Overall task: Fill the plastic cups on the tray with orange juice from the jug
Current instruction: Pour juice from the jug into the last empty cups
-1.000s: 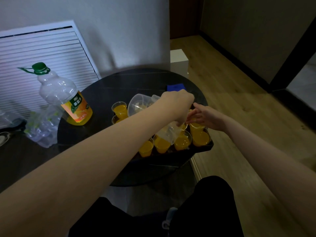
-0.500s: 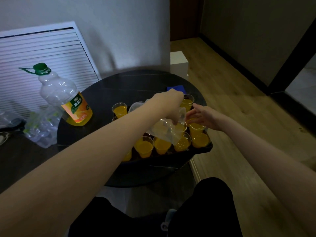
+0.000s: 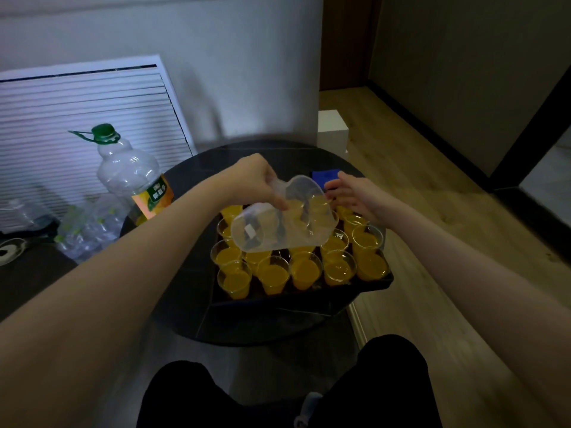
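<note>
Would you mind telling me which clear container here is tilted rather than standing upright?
The jug, gripped by the left hand and tipped over the cups on the tray. The big bottle and the cups stand upright.

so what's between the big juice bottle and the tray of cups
In the head view, the left forearm crosses between the bottle and the tray; beneath it only dark table shows.

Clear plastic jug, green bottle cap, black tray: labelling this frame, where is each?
Clear plastic jug point(image 3: 278, 230): head view, its side wall.
Green bottle cap point(image 3: 103, 131): head view, its top.
Black tray point(image 3: 383, 281): head view, near right rim.
</note>
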